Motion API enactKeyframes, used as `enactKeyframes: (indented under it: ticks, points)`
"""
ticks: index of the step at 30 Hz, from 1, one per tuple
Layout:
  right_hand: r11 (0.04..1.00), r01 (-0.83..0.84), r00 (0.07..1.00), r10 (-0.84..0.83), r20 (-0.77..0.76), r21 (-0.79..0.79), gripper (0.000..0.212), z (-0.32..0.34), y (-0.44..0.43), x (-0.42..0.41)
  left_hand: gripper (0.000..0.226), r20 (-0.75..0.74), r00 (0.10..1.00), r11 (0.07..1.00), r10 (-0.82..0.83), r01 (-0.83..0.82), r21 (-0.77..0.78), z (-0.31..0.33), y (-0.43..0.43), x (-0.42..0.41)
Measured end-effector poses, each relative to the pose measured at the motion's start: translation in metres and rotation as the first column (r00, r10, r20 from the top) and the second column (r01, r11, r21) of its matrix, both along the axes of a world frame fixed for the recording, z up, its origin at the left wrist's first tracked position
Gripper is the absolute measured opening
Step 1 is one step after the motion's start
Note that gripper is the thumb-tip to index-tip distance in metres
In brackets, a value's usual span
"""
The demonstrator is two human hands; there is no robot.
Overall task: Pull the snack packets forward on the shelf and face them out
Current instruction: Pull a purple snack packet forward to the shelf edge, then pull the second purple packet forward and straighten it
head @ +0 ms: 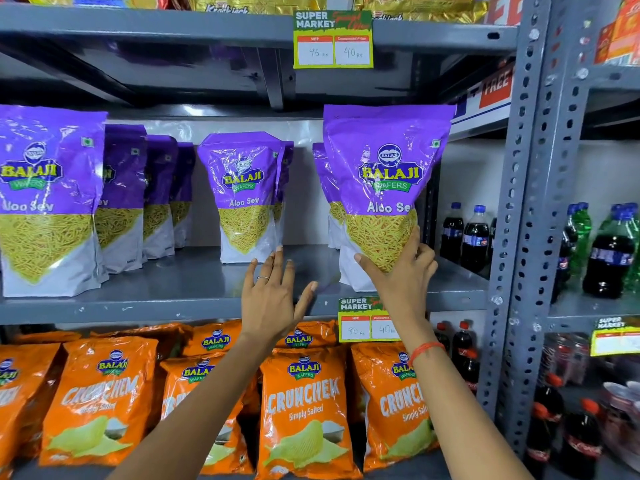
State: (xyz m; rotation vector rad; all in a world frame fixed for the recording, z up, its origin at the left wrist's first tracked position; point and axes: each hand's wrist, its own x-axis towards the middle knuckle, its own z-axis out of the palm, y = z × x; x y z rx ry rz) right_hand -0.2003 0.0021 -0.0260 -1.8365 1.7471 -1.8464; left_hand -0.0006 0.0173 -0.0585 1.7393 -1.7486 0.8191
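Purple Balaji Aloo Sev packets stand on the grey middle shelf (194, 303). The right packet (384, 181) stands at the shelf's front edge, facing out, and my right hand (401, 275) grips its lower right corner. Another packet (325, 188) shows behind it. The centre packet (244, 192) stands further back, upright and facing out. My left hand (273, 292) hovers open just in front of and below it, fingers spread, touching nothing. At the left, a front packet (48, 199) stands at the edge with a row (145, 192) receding behind it.
Orange Crunchem chip packets (301, 407) fill the shelf below. Price tags hang on the shelf edges (332, 39) (367, 320). A perforated grey upright (526, 202) bounds the shelf on the right, with dark and green drink bottles (609, 251) beyond it.
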Motion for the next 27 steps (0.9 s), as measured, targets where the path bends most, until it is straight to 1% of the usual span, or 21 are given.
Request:
enactKeyframes:
  ticks: [3,5,7,8,10,12,13,15,17,19,21,24,27]
  points:
    - [1.000,0.004,1.000,-0.004,0.000,-0.016,0.110,-0.001,-0.001,0.000,0.081,0.001,1.000,1.000,0.010,-0.010,0.008,0.000,0.000,0.000]
    - [0.999,0.029,1.000,-0.029,0.006,-0.021,0.116,-0.002,0.000,0.001,0.082,-0.002,1.000,1.000,0.009,-0.009,0.005,0.000,0.002,-0.001]
    - [0.993,0.087,0.996,-0.085,0.023,-0.079,0.119,-0.002,0.004,0.005,0.082,-0.012,1.000,1.000,0.003,-0.003,0.008,0.001,0.003,-0.001]
    - [0.984,0.101,0.994,-0.096,0.042,-0.143,0.117,-0.001,0.007,0.008,0.081,-0.019,1.000,1.000,-0.001,0.001,0.008,0.001,0.004,-0.001]
    - [0.939,0.088,0.995,-0.066,0.078,-0.332,0.101,0.000,0.013,0.017,0.079,-0.027,1.000,1.000,-0.002,0.002,0.004,0.002,0.005,0.000]
    - [0.862,0.056,0.997,-0.020,0.078,-0.504,0.079,0.003,0.019,0.031,0.082,-0.039,0.999,1.000,0.005,-0.005,0.009,0.002,0.007,0.008]
    - [0.829,0.029,0.998,0.008,0.064,-0.558,0.070,0.004,0.021,0.040,0.084,-0.048,0.999,1.000,0.009,-0.009,0.010,0.002,0.010,0.013]
    - [0.795,-0.041,0.998,0.060,0.012,-0.605,0.058,0.006,0.025,0.064,0.088,-0.066,0.998,1.000,0.020,-0.020,0.010,0.002,0.015,0.030]
    - [0.794,-0.088,0.996,0.079,-0.042,-0.602,0.052,0.008,0.026,0.088,0.089,-0.091,0.995,0.999,0.034,-0.034,0.004,0.002,0.019,0.047]
    - [0.816,-0.126,0.992,0.098,-0.080,-0.564,0.050,0.012,0.026,0.113,0.089,-0.104,0.993,0.999,0.049,-0.050,0.000,0.000,0.025,0.067]
    - [0.845,-0.147,0.989,0.115,-0.093,-0.514,0.051,0.016,0.024,0.137,0.088,-0.114,0.992,0.999,0.051,-0.053,-0.012,-0.002,0.030,0.089]
    - [0.889,-0.173,0.984,0.137,-0.114,-0.423,0.053,0.020,0.016,0.172,0.079,-0.116,0.992,0.998,0.041,-0.046,-0.045,-0.001,0.034,0.123]
    - [0.937,-0.178,0.978,0.136,-0.156,-0.300,0.060,0.026,-0.001,0.204,0.072,-0.108,0.994,0.997,0.025,-0.033,-0.072,0.004,0.035,0.152]
